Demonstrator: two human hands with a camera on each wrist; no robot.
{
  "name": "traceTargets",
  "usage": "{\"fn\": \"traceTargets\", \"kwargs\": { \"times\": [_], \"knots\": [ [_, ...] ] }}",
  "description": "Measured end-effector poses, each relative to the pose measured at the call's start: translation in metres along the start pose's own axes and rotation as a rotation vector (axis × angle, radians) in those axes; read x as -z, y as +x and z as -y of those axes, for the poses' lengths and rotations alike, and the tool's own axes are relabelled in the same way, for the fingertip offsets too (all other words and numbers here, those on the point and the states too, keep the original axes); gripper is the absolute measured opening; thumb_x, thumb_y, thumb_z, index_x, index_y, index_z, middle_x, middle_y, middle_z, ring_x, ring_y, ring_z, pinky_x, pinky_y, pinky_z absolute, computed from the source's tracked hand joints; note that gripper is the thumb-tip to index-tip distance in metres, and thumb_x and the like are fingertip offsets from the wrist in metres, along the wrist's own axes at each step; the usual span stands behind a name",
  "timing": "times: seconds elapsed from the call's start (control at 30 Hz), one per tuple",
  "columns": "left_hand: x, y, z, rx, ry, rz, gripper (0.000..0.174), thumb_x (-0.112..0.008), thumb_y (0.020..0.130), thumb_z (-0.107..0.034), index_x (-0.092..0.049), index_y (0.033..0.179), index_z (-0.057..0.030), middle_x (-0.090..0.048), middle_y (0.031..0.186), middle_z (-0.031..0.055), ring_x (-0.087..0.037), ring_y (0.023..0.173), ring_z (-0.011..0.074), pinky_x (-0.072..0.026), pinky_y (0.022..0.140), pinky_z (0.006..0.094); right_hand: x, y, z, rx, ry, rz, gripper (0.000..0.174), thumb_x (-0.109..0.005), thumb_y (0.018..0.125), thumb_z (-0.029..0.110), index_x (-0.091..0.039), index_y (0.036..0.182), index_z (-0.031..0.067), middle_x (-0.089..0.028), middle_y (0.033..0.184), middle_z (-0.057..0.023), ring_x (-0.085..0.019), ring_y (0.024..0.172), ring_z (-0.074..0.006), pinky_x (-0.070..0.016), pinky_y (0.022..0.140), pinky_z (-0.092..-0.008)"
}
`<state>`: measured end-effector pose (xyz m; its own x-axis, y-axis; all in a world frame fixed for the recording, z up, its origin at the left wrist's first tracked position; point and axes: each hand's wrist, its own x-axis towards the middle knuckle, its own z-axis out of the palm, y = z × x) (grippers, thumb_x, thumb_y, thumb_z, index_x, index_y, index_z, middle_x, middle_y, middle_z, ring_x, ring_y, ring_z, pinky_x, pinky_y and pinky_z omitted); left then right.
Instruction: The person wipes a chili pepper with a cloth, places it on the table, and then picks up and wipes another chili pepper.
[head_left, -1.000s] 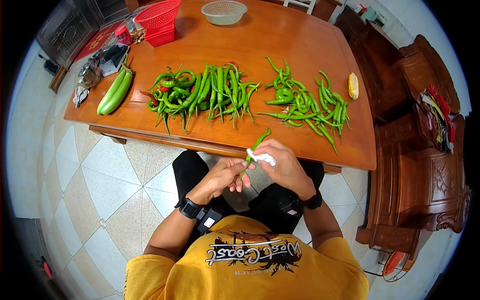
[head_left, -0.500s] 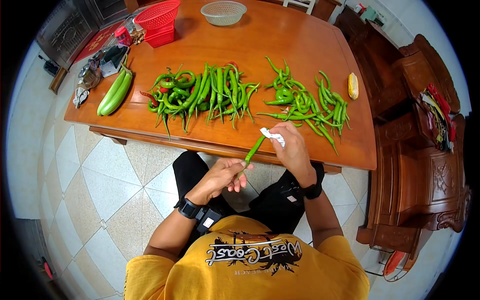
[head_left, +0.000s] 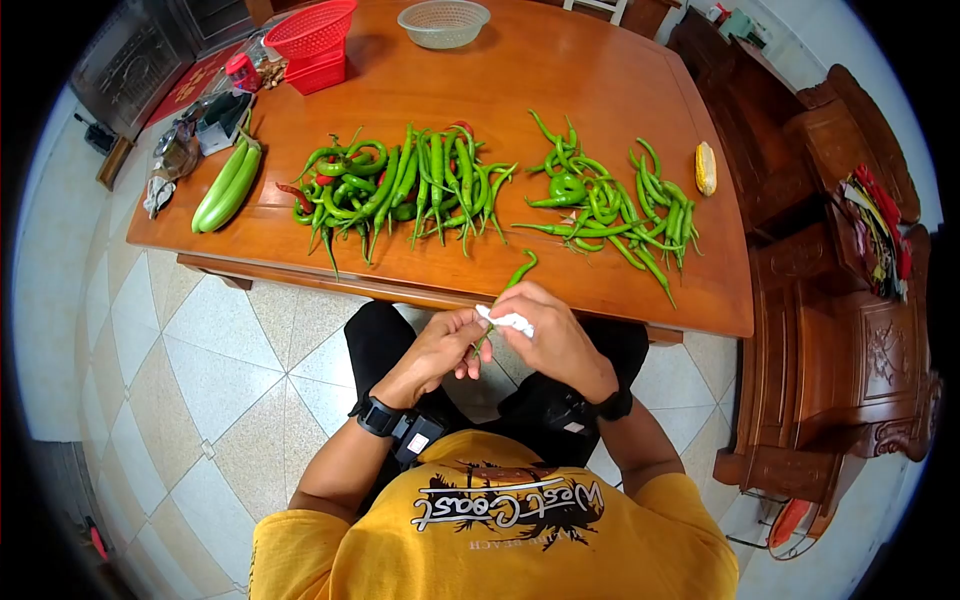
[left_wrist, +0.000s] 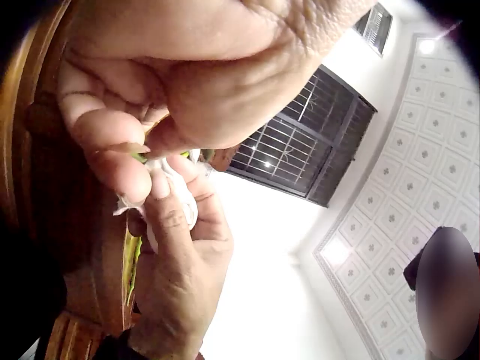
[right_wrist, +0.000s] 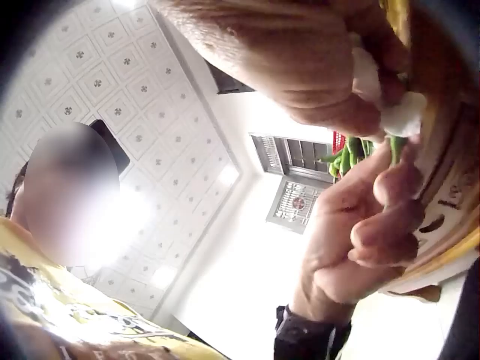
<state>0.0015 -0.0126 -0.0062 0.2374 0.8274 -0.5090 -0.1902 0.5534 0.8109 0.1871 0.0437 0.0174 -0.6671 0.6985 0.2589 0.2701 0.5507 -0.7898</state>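
Between thumb and fingers, the left hand (head_left: pixel 440 350) pinches the stem end of a green chili (head_left: pixel 522 268) in front of the table edge. The right hand (head_left: pixel 555 340) grips a white cloth or tissue (head_left: pixel 507 320) round the same chili, close to the left fingertips; the chili's curved tip sticks out beyond it. In the left wrist view the white wad (left_wrist: pixel 178 196) lies under the right thumb, near the left fingertips. The right wrist view shows a short green piece (right_wrist: pixel 396 148) between the white wad (right_wrist: pixel 405 114) and the left fingers.
On the wooden table (head_left: pixel 560 80) lie a large chili pile (head_left: pixel 400 185), a smaller pile (head_left: pixel 600 205), two long green eggplants (head_left: pixel 230 185) and a corn cob (head_left: pixel 706 170). Red baskets (head_left: pixel 318 70) and a pale basket (head_left: pixel 444 25) stand farther back.
The right hand with the white wad moved up along the chili to its far end, then came back down beside the left fingers. The left hand has barely moved.
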Motion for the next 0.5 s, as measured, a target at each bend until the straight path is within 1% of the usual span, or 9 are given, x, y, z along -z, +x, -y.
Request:
{"fn": "traceTargets", "kwargs": {
  "times": [0.07,0.17,0.2,0.3,0.33,0.43,0.5],
  "knots": [
    [0.001,-0.001,0.000,0.012,-0.006,0.004,0.027,-0.045,0.104,-0.023,-0.061,0.107,-0.0015,-0.060,0.065,0.0013,-0.053,0.044,0.0074,-0.0397,0.040,0.0175,0.006,0.005,-0.011,-0.003,-0.043,-0.044,0.020,-0.066,0.079,-0.004,-0.065,0.099,-0.0006,-0.061,0.101,-0.0159,-0.063,0.094,-0.0327,-0.0501,0.082,-0.0367],
    [0.002,-0.002,-0.001,0.019,-0.023,0.012,0.030,-0.044,0.104,-0.023,-0.062,0.111,-0.0005,-0.055,0.061,-0.0011,-0.052,0.043,0.0069,-0.0399,0.040,0.0180,0.012,0.009,-0.022,-0.010,-0.159,-0.206,0.019,-0.067,0.079,-0.004,-0.065,0.098,-0.0010,-0.061,0.100,-0.0162,-0.063,0.093,-0.0337,-0.0504,0.080,-0.0369],
    [0.003,-0.001,0.000,0.022,-0.027,0.015,0.030,-0.044,0.104,-0.023,-0.062,0.112,-0.0004,-0.054,0.060,-0.0017,-0.051,0.043,0.0066,-0.0399,0.040,0.0180,0.014,0.010,-0.027,-0.031,-0.188,-0.230,0.019,-0.067,0.079,-0.004,-0.065,0.098,-0.0014,-0.062,0.100,-0.0162,-0.063,0.092,-0.0342,-0.0504,0.080,-0.0370],
    [0.005,-0.001,0.002,0.026,-0.029,0.012,0.030,-0.046,0.103,-0.024,-0.063,0.113,-0.0009,-0.053,0.060,-0.0023,-0.050,0.044,0.0067,-0.0386,0.040,0.0190,0.013,0.008,-0.025,-0.059,-0.198,-0.241,0.019,-0.067,0.079,-0.004,-0.065,0.098,-0.0016,-0.062,0.101,-0.0163,-0.063,0.092,-0.0345,-0.0505,0.080,-0.0372],
    [0.005,-0.001,0.003,0.026,-0.028,0.009,0.030,-0.047,0.103,-0.024,-0.063,0.112,-0.0012,-0.052,0.061,-0.0023,-0.050,0.045,0.0069,-0.0378,0.040,0.0194,0.011,0.008,-0.020,-0.007,-0.165,-0.233,0.019,-0.067,0.079,-0.004,-0.064,0.097,-0.0018,-0.061,0.100,-0.0159,-0.063,0.091,-0.0337,-0.0504,0.080,-0.0369],
    [0.002,-0.002,0.000,-0.005,0.044,-0.001,0.032,-0.046,0.103,-0.027,-0.063,0.111,-0.0014,-0.052,0.061,-0.0026,-0.050,0.046,0.0066,-0.0373,0.041,0.0190,0.002,0.004,-0.011,0.040,-0.077,-0.130,0.019,-0.067,0.079,-0.005,-0.064,0.097,-0.0015,-0.061,0.099,-0.0154,-0.063,0.091,-0.0327,-0.0504,0.080,-0.0364],
    [0.002,-0.002,-0.001,0.011,0.069,-0.010,0.033,-0.046,0.104,-0.029,-0.063,0.112,-0.0014,-0.051,0.061,-0.0030,-0.050,0.046,0.0062,-0.0371,0.041,0.0190,-0.001,0.002,-0.004,0.028,-0.009,-0.058,0.019,-0.067,0.079,-0.004,-0.063,0.098,-0.0013,-0.060,0.099,-0.0152,-0.062,0.092,-0.0323,-0.0498,0.080,-0.0363]
  ]
}}
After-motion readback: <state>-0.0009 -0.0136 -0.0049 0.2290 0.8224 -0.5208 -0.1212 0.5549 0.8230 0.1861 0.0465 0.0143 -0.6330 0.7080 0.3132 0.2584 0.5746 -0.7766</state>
